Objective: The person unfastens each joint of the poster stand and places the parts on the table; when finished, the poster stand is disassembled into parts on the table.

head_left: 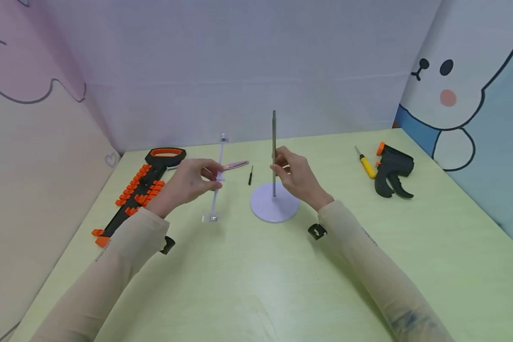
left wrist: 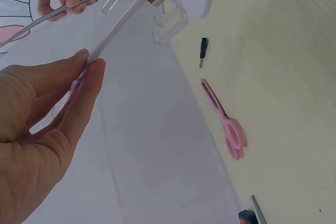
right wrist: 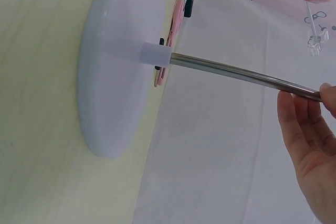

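My left hand (head_left: pixel 192 179) pinches a thin white bar (head_left: pixel 216 199) near its middle between thumb and fingers. Clear plastic clips with metal bits sit at both ends of the bar, one of them a clear clip (left wrist: pixel 170 19) close to the left wrist camera. To the right, a metal rod (head_left: pixel 274 137) stands upright in a round white base (head_left: pixel 265 209) on the table. My right hand (head_left: pixel 297 175) grips the rod around its lower middle with thumb and fingertips. A white collar (right wrist: pixel 156 54) joins rod and base.
At left lies a black-and-orange toothed tool (head_left: pixel 141 190). Behind the hands are pink scissors (left wrist: pixel 231 129) and a small black screwdriver (head_left: pixel 250 176). A yellow-handled screwdriver (head_left: pixel 366 166) and a black trigger tool (head_left: pixel 394 168) lie at right. A cloth backdrop (head_left: pixel 248 71) rises behind the table.
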`<state>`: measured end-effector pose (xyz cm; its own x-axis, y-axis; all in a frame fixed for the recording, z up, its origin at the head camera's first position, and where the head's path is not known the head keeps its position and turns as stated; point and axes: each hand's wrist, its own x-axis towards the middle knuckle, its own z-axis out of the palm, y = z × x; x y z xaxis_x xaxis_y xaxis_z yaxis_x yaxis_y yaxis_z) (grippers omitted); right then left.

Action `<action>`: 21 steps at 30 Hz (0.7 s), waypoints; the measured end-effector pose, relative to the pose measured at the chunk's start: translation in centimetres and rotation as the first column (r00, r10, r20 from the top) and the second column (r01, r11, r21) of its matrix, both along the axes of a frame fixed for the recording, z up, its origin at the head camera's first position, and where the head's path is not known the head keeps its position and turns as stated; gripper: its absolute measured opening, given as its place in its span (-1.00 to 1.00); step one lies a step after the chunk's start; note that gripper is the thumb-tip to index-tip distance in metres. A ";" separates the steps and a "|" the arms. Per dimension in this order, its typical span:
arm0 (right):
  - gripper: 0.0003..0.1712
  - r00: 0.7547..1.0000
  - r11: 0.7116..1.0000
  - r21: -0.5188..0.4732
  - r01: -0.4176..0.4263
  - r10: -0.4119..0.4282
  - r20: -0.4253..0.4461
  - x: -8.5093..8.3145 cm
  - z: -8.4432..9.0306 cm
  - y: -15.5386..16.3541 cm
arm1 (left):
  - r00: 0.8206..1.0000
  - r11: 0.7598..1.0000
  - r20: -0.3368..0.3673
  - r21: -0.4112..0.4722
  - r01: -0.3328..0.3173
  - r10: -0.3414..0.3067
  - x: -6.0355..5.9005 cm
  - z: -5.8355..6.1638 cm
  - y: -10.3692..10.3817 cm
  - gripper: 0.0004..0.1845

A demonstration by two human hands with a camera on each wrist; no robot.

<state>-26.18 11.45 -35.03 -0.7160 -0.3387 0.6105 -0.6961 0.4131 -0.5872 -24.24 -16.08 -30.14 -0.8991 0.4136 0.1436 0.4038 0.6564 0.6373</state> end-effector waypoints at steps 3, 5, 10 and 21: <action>-0.83 1.000 1.000 0.000 0.000 0.000 -0.008 -0.1 0.0 0.0 | 1.000 1.000 0.027 -0.010 -0.004 0.005 0.1 -0.5 0.0 -0.66; -0.83 1.000 1.000 -0.003 0.002 -0.002 -0.011 -0.1 -0.1 -0.1 | 0.999 1.000 0.039 -0.014 -0.004 0.004 0.1 -0.8 -0.1 -0.67; -0.82 1.000 1.000 -0.002 0.004 -0.004 -0.007 0.0 0.0 -0.1 | 0.997 1.000 0.076 -0.021 -0.011 0.013 -0.1 -1.3 -0.3 -0.68; -0.82 1.000 1.000 -0.010 -0.011 0.011 0.001 -0.1 -0.1 -0.1 | 0.983 0.998 0.175 -0.008 -0.055 0.056 -0.5 -2.9 -0.6 -0.68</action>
